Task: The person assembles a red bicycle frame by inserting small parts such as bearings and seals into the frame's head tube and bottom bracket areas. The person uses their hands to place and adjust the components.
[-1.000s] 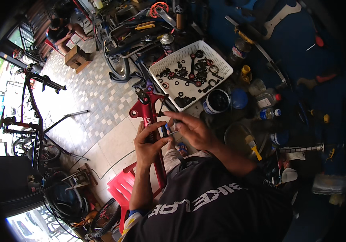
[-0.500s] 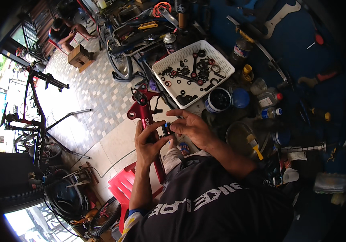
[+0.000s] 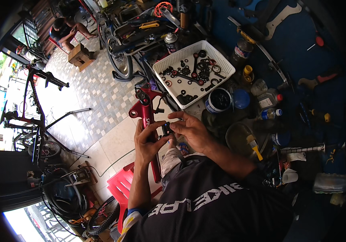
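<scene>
A small black cylindrical part (image 3: 165,129) with a bluish end sits between my two hands; its exact kind cannot be made out. My left hand (image 3: 145,142) pinches it between thumb and index finger, with the other fingers against a red bicycle frame part (image 3: 144,110). That red piece runs upright behind the hand, its pivot end at the top and its tube showing below the wrist. From the right, the thumb and fingertips of my right hand (image 3: 192,131) close on the black part's other side, its index finger raised and bent.
Beyond my hands is a white perforated tray (image 3: 165,90) of bearings, rings and linkage pieces. Right of it are a grease tub (image 3: 211,107), bottles (image 3: 267,113) and a brush (image 3: 255,146) in a basin. A red plastic chair (image 3: 120,187) stands left; a person (image 3: 64,32) sits far off.
Both hands keep nearly the same pinch on the small black part. The red frame part has shifted slightly down, and its lower tube tilts a little further left.
</scene>
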Action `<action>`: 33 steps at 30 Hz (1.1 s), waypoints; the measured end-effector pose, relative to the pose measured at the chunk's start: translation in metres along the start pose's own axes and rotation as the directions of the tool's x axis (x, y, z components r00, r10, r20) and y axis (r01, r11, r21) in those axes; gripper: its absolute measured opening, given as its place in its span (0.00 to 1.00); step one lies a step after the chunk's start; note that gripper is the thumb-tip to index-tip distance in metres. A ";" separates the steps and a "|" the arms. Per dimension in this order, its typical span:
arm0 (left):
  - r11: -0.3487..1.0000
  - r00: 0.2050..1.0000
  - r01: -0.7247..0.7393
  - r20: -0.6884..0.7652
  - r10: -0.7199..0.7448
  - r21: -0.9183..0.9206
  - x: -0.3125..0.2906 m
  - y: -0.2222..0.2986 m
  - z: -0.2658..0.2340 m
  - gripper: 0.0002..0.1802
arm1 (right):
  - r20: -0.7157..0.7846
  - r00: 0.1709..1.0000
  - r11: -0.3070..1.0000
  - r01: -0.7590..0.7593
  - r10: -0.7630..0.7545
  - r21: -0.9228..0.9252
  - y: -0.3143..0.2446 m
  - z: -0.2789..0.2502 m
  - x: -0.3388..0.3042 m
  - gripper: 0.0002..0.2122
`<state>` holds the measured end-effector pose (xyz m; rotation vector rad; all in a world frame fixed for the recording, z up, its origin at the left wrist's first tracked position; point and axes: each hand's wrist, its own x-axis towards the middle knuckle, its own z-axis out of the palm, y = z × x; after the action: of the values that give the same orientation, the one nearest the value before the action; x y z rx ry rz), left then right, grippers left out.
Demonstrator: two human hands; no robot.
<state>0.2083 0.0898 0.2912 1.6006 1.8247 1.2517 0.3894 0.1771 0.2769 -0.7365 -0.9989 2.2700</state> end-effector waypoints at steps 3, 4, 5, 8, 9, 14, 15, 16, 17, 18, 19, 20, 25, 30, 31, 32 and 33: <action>0.999 0.999 -0.051 0.001 0.051 0.020 0.001 -0.003 -0.001 0.30 | 0.009 1.000 0.997 0.012 -0.012 -0.074 -0.007 0.003 -0.001 0.19; 0.996 0.997 -0.080 -0.003 0.080 0.026 0.001 -0.005 -0.001 0.31 | 0.014 1.000 0.995 0.016 -0.015 -0.100 -0.011 0.005 -0.002 0.19; 0.996 0.997 -0.083 -0.002 0.083 0.014 0.002 -0.005 -0.001 0.31 | 0.019 1.000 0.992 0.022 -0.020 -0.126 -0.013 0.006 -0.002 0.18; 0.998 0.998 -0.064 0.001 0.064 -0.023 0.001 -0.005 0.000 0.30 | 0.032 0.999 0.990 0.021 -0.016 -0.140 -0.013 0.003 -0.002 0.18; 0.999 0.999 -0.038 0.003 0.039 -0.037 0.001 -0.004 0.000 0.30 | 0.040 0.999 0.992 0.022 -0.017 -0.126 -0.012 0.003 -0.001 0.18; 0.998 0.999 -0.051 -0.009 0.050 -0.024 0.000 -0.008 0.002 0.27 | 0.051 0.999 0.993 0.018 -0.012 -0.113 -0.010 0.006 -0.004 0.18; 0.996 0.996 -0.085 -0.011 0.085 0.003 0.001 -0.008 0.002 0.27 | 0.053 0.999 0.993 0.015 -0.008 -0.120 -0.010 0.006 -0.004 0.18; 0.992 0.993 -0.120 -0.011 0.120 0.030 0.002 -0.009 0.002 0.27 | 0.062 0.998 0.991 0.010 -0.002 -0.132 -0.011 0.005 -0.005 0.18; 0.993 0.993 -0.120 -0.016 0.120 0.007 0.002 -0.008 0.003 0.26 | 0.068 0.998 0.992 0.021 -0.013 -0.127 -0.011 0.005 -0.005 0.18; 0.993 0.992 -0.121 -0.021 0.121 -0.017 0.002 -0.008 0.004 0.26 | 0.074 0.997 0.992 0.032 -0.023 -0.121 -0.010 0.005 -0.006 0.18; 0.992 0.992 -0.122 -0.025 0.121 -0.041 0.002 -0.008 0.005 0.26 | 0.078 0.996 0.993 0.058 -0.051 -0.099 -0.008 0.007 -0.006 0.19; 0.994 0.995 -0.099 -0.007 0.099 -0.050 0.002 -0.004 0.004 0.26 | 0.074 0.994 0.993 0.086 -0.080 -0.082 -0.006 0.007 -0.007 0.19; 0.992 0.999 -0.039 0.014 0.041 -0.124 0.000 -0.004 0.008 0.26 | 0.120 0.973 0.923 0.226 -0.197 -0.313 -0.009 -0.006 -0.016 0.20; 0.981 0.998 -0.061 -0.017 0.059 -0.182 -0.001 -0.008 0.011 0.27 | 0.279 0.736 -0.044 0.321 -0.617 -0.946 -0.045 -0.074 -0.009 0.25; 0.987 0.995 -0.096 -0.024 0.093 -0.129 -0.003 -0.012 0.011 0.27 | 0.319 0.726 -0.262 0.195 -0.610 -0.945 -0.055 -0.096 -0.009 0.27; 0.987 0.991 -0.135 -0.021 0.134 -0.085 -0.001 -0.015 0.009 0.27 | 0.262 0.750 -0.284 0.103 -0.608 -0.953 -0.058 -0.123 -0.008 0.33; 0.985 0.985 -0.171 -0.020 0.170 -0.039 0.000 -0.017 0.008 0.27 | 0.225 0.767 -0.333 0.015 -0.601 -0.943 -0.062 -0.143 -0.010 0.37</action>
<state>0.2050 0.0942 0.2729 1.7597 1.6904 1.3700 0.5076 0.2746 0.2451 -1.1305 -2.3798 0.1240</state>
